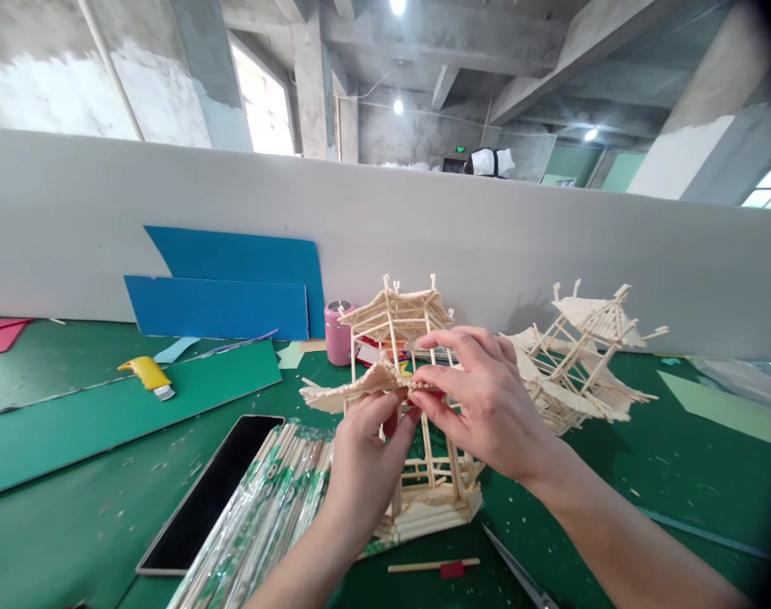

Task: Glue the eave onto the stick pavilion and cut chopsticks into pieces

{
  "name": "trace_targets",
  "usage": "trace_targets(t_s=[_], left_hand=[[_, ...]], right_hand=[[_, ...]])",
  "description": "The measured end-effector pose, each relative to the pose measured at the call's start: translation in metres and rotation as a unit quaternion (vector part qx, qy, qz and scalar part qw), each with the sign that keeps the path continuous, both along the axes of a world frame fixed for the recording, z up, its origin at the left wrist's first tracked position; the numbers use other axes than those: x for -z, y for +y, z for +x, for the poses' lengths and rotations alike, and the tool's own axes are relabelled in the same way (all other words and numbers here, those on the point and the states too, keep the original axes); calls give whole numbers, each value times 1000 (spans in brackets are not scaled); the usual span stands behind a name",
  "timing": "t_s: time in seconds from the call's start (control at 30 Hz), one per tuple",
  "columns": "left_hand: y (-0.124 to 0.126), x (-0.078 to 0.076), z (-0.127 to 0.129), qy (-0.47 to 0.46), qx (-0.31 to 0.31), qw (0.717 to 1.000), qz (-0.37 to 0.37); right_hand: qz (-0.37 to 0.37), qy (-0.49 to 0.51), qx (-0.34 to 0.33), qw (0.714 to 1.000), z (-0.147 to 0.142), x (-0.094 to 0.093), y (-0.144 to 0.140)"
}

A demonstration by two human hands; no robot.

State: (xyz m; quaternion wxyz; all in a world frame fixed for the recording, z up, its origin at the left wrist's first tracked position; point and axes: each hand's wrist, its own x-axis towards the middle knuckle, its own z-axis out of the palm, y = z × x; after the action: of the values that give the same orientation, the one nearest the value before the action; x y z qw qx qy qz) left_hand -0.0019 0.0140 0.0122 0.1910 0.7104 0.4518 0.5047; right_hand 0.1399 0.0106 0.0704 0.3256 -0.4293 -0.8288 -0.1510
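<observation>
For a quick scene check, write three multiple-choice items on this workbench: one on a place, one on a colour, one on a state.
1. Where does the phone lie?
A. left of the stick bundle
B. on the blue sheets
C. behind the pink can

2. What colour is the glue gun?
A. red
B. yellow
C. black

3. What are the left hand and right hand doing?
A. resting flat on the table
B. holding scissors
C. pinching the lower roof of the wooden pavilion model

Answers: 1 A, it lies dark beside the wrapped sticks; 2 B, its body is yellow; 3 C, fingertips meet at the eave.
</observation>
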Motion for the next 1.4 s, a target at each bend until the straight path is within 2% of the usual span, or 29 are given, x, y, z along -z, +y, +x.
trace_targets(t_s=[0.17,0.3,1.4], left_hand=[[2,-5,-2,-53,50,996,-45],[3,-6,-4,-67,70,994,-51],[4,-7,-4,-53,34,996,-57]], right_hand=[[-1,-1,0,1000,0,0,0],[-2,-1,2,1000,0,0,-1],[-2,-1,-12,1000,-3,-2,0]])
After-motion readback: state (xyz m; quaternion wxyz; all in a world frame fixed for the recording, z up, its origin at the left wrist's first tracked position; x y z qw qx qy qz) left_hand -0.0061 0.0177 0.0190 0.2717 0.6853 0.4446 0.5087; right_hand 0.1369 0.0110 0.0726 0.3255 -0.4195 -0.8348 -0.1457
